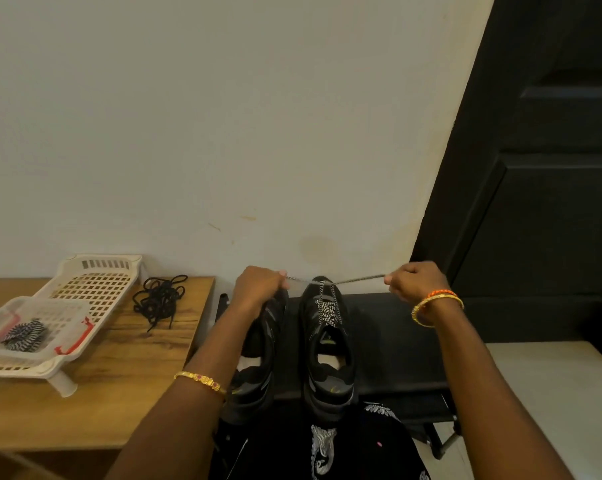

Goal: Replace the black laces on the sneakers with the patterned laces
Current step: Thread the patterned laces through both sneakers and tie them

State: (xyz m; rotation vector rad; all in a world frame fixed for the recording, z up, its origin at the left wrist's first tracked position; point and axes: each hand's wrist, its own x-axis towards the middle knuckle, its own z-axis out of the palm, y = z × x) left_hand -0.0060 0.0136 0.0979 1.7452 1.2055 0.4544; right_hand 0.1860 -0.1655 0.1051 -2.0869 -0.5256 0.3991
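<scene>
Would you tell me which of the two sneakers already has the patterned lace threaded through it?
The right sneaker: both hands pull its patterned lace taut; the left sneaker shows none.

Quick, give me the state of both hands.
Left hand: pinching one end of the patterned lace.
Right hand: pinching the other end.

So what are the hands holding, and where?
Left hand and right hand each pinch one end of the patterned lace threaded through the right sneaker.

Two sneakers stand side by side on a bench against the wall, with the counter to their left carrying a basket and loose laces beside it
</scene>
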